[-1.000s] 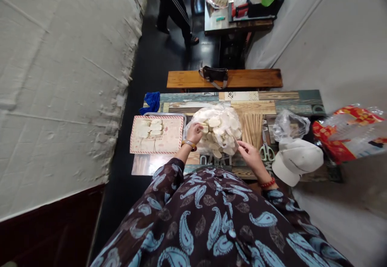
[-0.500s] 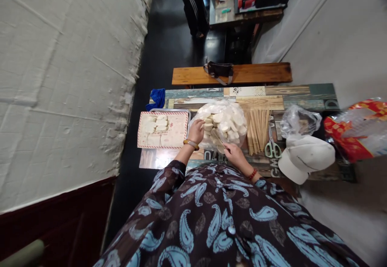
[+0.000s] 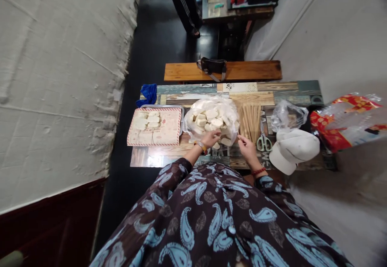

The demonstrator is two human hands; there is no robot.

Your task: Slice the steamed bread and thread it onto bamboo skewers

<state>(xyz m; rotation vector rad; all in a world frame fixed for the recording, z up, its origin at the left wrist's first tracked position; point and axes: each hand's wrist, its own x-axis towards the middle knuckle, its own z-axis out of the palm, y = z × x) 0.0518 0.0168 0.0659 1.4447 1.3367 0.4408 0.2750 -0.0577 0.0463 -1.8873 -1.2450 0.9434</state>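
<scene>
A clear plastic bag [image 3: 193,107] lies open on the table, heaped with thick oval white slices [image 3: 212,114] whose kind I cannot make out. My left hand [image 3: 211,138] reaches over the bag's near edge, fingers bent in among the front slices; what they grip is hidden. At the bag's right corner, my right hand [image 3: 247,147] is pinched closed on a thin wooden skewer, little of which shows. Beside the bag lies a row of wooden skewers [image 3: 250,122]. To the left, several white slices [image 3: 148,120] rest on a printed paper sheet [image 3: 167,132] over a metal tray [image 3: 182,117].
Green-handled scissors [image 3: 264,142], a white cap [image 3: 296,150], a crumpled clear bag [image 3: 287,115] and red packaging [image 3: 341,117] are at the right. A blue cloth [image 3: 148,94] lies back left. Beyond stands a bench [image 3: 254,70] with a black bag [image 3: 213,65]; a person's leg [image 3: 184,7] shows farther off.
My left hand has moved right and nearer me, from the bag's left side to its front. My right hand has shifted right, off the slices to the bag's edge. The view has shifted slightly.
</scene>
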